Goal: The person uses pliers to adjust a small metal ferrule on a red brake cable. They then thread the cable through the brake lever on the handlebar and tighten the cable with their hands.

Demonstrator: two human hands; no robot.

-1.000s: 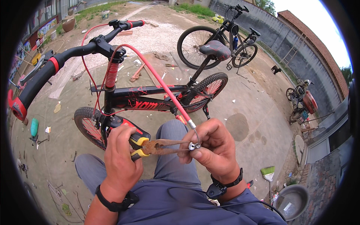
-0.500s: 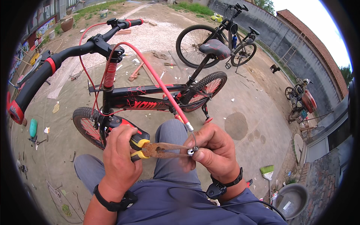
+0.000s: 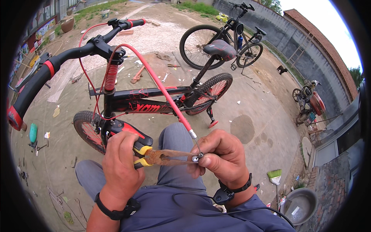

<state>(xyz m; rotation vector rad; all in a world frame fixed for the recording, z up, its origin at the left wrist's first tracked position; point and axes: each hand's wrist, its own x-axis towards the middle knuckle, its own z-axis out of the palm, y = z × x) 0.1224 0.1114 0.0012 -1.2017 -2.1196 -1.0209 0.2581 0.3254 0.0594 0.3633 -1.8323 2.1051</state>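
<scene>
My left hand (image 3: 121,166) is closed round the yellow-and-black handles of rusty long-nose pliers (image 3: 164,156), whose jaw tips reach a small silver metal fitting (image 3: 196,158). My right hand (image 3: 226,160) pinches that fitting between thumb and fingers, just below the bare wire (image 3: 197,144) that comes out of a red cable housing (image 3: 164,91). The housing arches up to the handlebar (image 3: 83,50) of a black-and-red bicycle (image 3: 121,105), which stands in front of me beyond my knees. The pliers' tips are partly against my right fingers, so their exact grip on the fitting is hard to make out.
A second black bicycle (image 3: 195,50) stands behind, a scooter (image 3: 317,102) at the right near a wall. A red wrench (image 3: 137,77), other tools and scraps lie on the ground. A broom (image 3: 275,176) and metal basin (image 3: 309,208) are at lower right, a green bottle (image 3: 33,133) at left.
The silver fitting and the pliers' tips have shifted slightly downward and turned a little. The bicycle appears slightly further up and left in the picture. Both hands keep their holds.
</scene>
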